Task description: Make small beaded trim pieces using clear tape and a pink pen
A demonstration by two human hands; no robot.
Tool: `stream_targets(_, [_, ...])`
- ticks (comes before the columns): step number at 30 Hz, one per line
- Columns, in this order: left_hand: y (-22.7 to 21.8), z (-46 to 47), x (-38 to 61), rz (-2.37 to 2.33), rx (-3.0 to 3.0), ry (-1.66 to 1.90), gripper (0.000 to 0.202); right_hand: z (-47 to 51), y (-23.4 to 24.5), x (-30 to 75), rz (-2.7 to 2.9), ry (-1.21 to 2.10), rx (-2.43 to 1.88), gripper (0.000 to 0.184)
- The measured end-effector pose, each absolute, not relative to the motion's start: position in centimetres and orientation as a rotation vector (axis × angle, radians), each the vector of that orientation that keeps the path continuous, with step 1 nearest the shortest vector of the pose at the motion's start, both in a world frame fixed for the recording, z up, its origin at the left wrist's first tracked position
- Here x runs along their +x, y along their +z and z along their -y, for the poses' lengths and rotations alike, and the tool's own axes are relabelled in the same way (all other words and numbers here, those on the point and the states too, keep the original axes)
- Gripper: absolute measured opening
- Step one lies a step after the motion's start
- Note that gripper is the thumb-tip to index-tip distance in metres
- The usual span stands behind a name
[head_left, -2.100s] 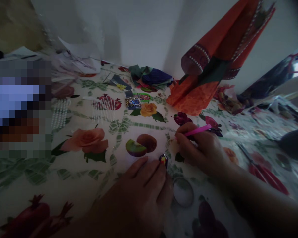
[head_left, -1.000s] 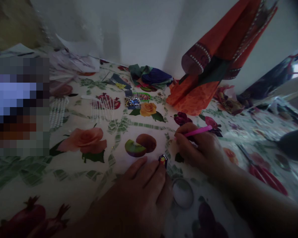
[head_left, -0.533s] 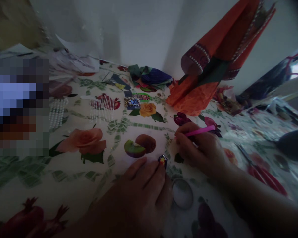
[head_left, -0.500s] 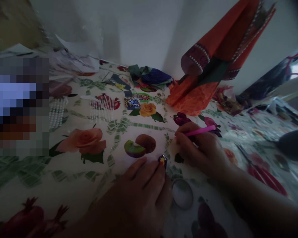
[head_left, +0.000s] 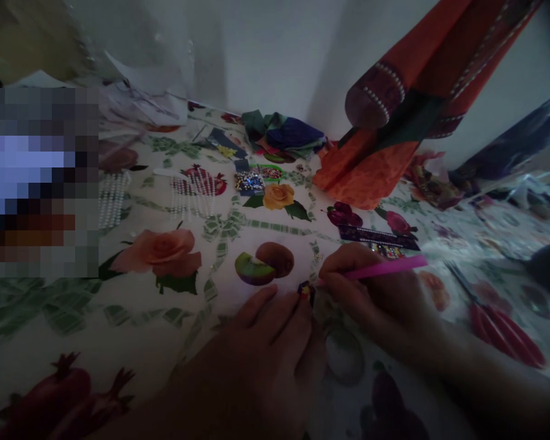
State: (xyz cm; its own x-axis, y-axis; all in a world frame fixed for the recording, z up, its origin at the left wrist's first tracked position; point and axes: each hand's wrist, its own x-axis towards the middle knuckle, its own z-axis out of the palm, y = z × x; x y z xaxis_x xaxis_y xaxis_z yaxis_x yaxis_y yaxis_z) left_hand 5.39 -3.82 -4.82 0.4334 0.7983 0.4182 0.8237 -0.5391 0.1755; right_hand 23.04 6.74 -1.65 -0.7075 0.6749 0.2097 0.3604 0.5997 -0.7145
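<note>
My left hand [head_left: 261,354] lies flat on the flowered tablecloth [head_left: 165,318], fingers stretched out, with its fingertips against a small dark ornament with coloured stones [head_left: 305,291]. My right hand [head_left: 371,296] is closed round a pink stick [head_left: 385,267] held like a pen, its tip down at the ornament. Just beyond the right hand lies a dark strip of coloured gems [head_left: 378,238]. A round clear lid or dish [head_left: 344,357] sits below the two hands.
Strings of white pearls [head_left: 112,198] lie at the left, a box of glittering beads [head_left: 250,181] and folded fabric pieces [head_left: 286,135] at the back. An orange pearl-trimmed fabric cone [head_left: 394,122] leans at the back right. Red-handled scissors [head_left: 499,321] lie at the right.
My right hand has brought the pink stick down and left, from beside the ornament to touching it. The gem strip behind the hand has come into sight. The view shifted slightly.
</note>
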Motion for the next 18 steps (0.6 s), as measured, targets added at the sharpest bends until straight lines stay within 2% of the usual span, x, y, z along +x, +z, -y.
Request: stream_targets(18, [-4.96,4.06,5.85,1.514,-2.530,-0.725,0.034,-6.95,-2.20,22.65,2.371,0.855,-0.807,0.008])
